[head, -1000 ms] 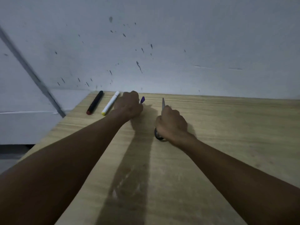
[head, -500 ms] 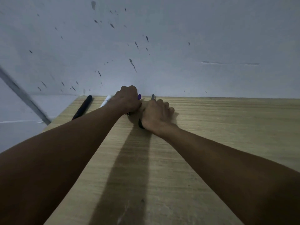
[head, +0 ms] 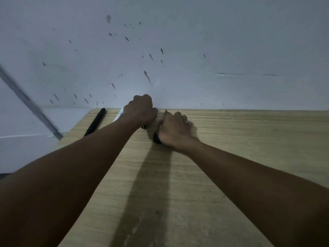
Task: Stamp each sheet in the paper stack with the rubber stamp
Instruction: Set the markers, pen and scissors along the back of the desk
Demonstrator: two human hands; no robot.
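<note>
Stamp-like black object (head: 157, 139) under right hand (head: 175, 130) — fingers curled over it, left hand (head: 140, 111) fisted — contents unclear.

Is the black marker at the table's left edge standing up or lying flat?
Lying flat. The black marker rests lengthwise on the wooden table, angled toward the wall, apart from both hands.
</note>
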